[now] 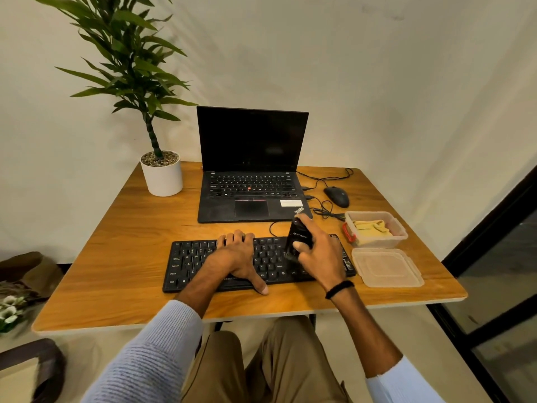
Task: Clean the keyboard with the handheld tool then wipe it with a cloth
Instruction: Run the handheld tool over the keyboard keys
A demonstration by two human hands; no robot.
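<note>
Wood-grain table top (116,257) seen from above and in front, with items listed from left to right. At the far left corner stands a green leafy plant in a white pot (162,177), its soil covered with pebbles. Near the front edge lies a black keyboard (191,266), long side parallel to the table edge, with its cable curving away from the far side. The left hand (235,257) rests palm down on the middle of the keyboard, fingers extended across the keys toward the far rows and thumb spread along the near edge; it grips nothing. Behind the keyboard, at the centre of the table, a black laptop (250,170) stands open with a dark screen. Over the right part of the keyboard, a black handheld tool (297,239) is held roughly upright, its lower end down at the keys; whether it touches them cannot be told. The right hand (319,251) is wrapped around the tool, thumb on the side facing the camera and fingers curled behind it; a black wristband (339,289) circles that wrist. To the right of the laptop lies a black wired mouse (337,196), its cable looped on the table. Nearer and further right, just beside the keyboard's right end, a clear plastic container (398,228) holds a folded yellow cloth (370,228). The container's clear lid (388,267) lies flat on the table just in front of it.
</note>
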